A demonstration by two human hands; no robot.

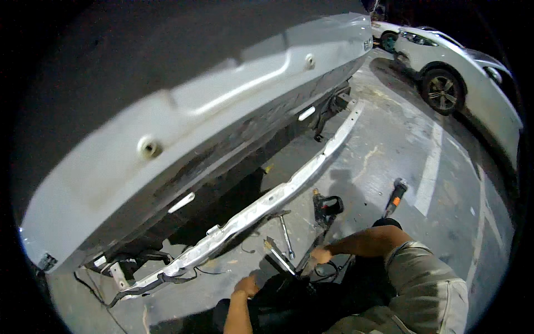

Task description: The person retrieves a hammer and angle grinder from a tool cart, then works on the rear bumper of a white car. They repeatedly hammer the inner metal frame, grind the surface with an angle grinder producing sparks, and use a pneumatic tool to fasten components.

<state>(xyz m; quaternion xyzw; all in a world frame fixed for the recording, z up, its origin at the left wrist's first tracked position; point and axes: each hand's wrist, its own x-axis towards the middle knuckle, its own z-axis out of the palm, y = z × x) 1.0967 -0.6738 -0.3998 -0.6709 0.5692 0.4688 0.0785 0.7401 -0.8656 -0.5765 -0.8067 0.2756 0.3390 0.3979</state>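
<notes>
My left hand (245, 286) is low in the centre, beside dark clothing on my legs; its fingers are in shadow. My right hand (321, 255) curls beside a dark shaft among the tools; what it grips is unclear. Left of it lies a long chrome bar-like tool (282, 260), with a silver wrench (286, 238) above. A black pistol-grip tool (325, 209) with a brass-coloured tip lies farther forward, and a tool with an orange band (396, 197) lies to the right. A long white metal beam (247, 214) lies on the ground beyond my hands.
A silver car body (217, 83) fills the upper left, its underside dark, with brackets and cables (139, 270) at the lower left. A white car (495, 100) stands at right, another car (384, 28) behind it. The grey ground (378, 150) has white painted lines.
</notes>
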